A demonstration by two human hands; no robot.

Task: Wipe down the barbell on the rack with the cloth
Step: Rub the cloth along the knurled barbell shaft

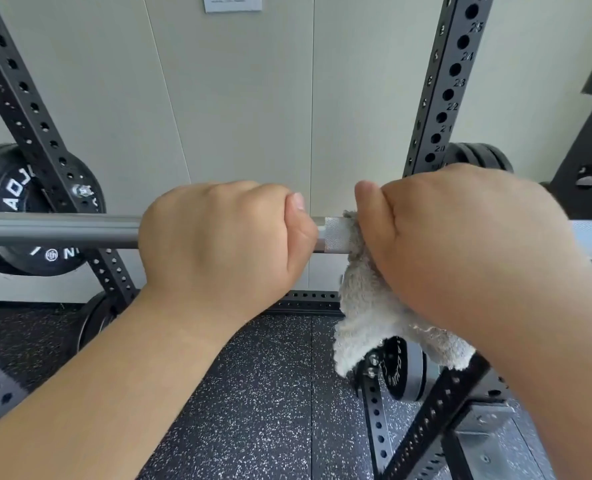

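Observation:
A steel barbell (pixel 55 232) runs level across the view on the black rack. My left hand (pixel 225 237) grips the bare bar near its middle, fingers curled over the top. Just to the right, my right hand (pixel 461 237) grips a grey fluffy cloth (pixel 364 306) wrapped round the bar. A short knurled stretch of bar shows between the two hands. The loose end of the cloth hangs down below my right wrist.
Black perforated rack uprights stand at the left (pixel 28 109) and right (pixel 450 84). Black weight plates (pixel 14 202) hang behind the left upright, and more sit low at the right (pixel 402 368). Speckled rubber floor (pixel 253 393) lies below, a pale wall behind.

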